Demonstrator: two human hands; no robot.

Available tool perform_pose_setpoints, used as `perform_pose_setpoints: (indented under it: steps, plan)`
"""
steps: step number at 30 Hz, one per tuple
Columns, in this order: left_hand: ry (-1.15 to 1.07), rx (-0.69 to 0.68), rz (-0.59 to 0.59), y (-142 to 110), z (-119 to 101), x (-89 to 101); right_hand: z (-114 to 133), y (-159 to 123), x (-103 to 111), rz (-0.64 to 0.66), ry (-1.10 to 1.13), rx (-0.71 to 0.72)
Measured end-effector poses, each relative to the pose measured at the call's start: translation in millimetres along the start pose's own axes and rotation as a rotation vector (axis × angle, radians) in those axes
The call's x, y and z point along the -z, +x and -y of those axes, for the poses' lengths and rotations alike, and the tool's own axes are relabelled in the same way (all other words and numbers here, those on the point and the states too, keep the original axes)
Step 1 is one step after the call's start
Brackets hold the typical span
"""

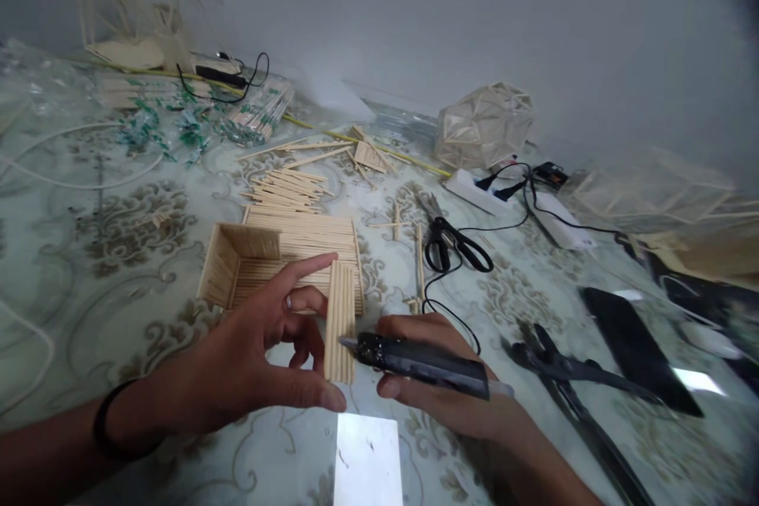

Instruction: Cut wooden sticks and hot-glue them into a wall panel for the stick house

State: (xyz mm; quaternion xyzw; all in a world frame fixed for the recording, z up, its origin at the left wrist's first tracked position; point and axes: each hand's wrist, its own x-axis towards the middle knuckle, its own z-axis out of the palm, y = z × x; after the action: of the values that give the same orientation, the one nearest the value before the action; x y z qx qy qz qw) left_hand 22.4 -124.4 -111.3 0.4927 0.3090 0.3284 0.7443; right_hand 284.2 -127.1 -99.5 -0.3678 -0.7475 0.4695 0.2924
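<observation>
From where I stand, the person holds a small panel of pale wooden sticks (339, 316) up over the middle of the tabletop (139, 273), its long side running from far edge to near. It is a narrow rectangle, the thin round sticks laid tight side by side, so that its face is ribbed lengthwise; the colour is a plain straw yellow and the ends look roughly even. The left hand (269, 344) grips it end to end, index finger at the far end and thumb at the near one, stretched well apart, the other fingers curled behind. The right hand (444, 411) is wrapped round a black glue tool (415, 364), whose metal tip (348, 342) points at the panel's right side; whether it actually touches I cannot tell. Just beyond the panel, toward the far edge, sits an open stick structure (219, 269) with a slatted floor and low walls at its left corner, and past that lies a heap of loose sticks (288, 190). Black-handled scissors (447, 245) lie to the right, and a white rectangular piece (368, 458) lies nearer the person, below the panel.
</observation>
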Motion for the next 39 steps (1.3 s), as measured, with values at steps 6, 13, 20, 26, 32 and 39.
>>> perform_pose_setpoints:
  steps: [6,13,20,26,32,39]
  plan:
    - [0.049,0.018,0.009,-0.6,-4.6,-1.3,-0.4,-0.7,1.8,-0.028,-0.015,-0.027]
    - [0.155,-0.016,0.021,1.3,-6.0,-1.9,-0.5,-1.8,0.7,-0.075,-0.068,-0.092]
    - [0.216,-0.006,0.031,-0.8,-8.7,-3.0,-1.1,0.0,0.6,-0.125,-0.023,-0.187]
    - [0.206,-0.016,0.025,-0.5,-7.7,-1.6,-1.9,0.0,-1.0,-0.167,-0.012,-0.198]
    - [0.217,0.023,0.032,-1.0,-9.4,-1.9,-2.0,0.8,0.8,-0.212,0.024,-0.215]
    - [0.223,0.001,0.029,-3.4,-5.6,0.1,0.9,2.2,3.6,-0.195,0.018,-0.219]
